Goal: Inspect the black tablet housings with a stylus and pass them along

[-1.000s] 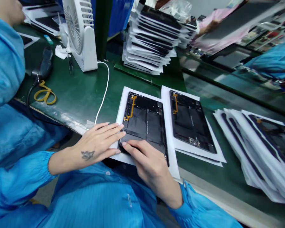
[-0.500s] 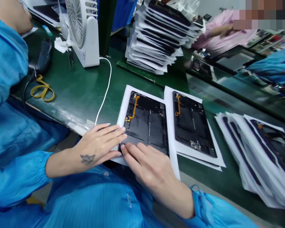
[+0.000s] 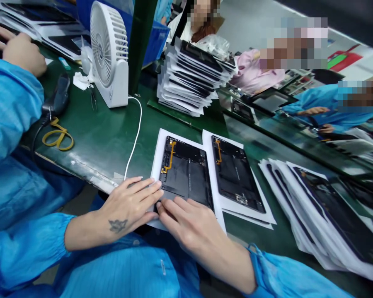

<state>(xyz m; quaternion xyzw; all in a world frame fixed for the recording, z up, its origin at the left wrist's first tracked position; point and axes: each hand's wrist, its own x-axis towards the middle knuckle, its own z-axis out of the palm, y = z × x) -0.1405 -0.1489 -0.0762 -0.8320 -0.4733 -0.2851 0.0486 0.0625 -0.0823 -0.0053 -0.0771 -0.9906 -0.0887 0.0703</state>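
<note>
The flat black tablet housing [image 3: 186, 174] looks like matt plastic — the thin orange flex cable [image 3: 170, 156] glossier — on a smooth white paper sheet [image 3: 156, 163].

The left hand [image 3: 129, 207] (tattooed near the wrist) and right hand [image 3: 199, 236] lie flat on the near edge of a black tablet panel [image 3: 186, 174] on white paper [image 3: 155, 165], with a second panel [image 3: 236, 174] just right.

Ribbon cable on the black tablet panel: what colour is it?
Amber-orange ribbon cable, clearest in the head view.

On the green workbench [image 3: 90, 140], a white desk fan [image 3: 108, 62] — cable [image 3: 136, 136] trailing — stands beside stacked panels [image 3: 189, 80] and perhaps yellow scissors [image 3: 58, 140].
</note>
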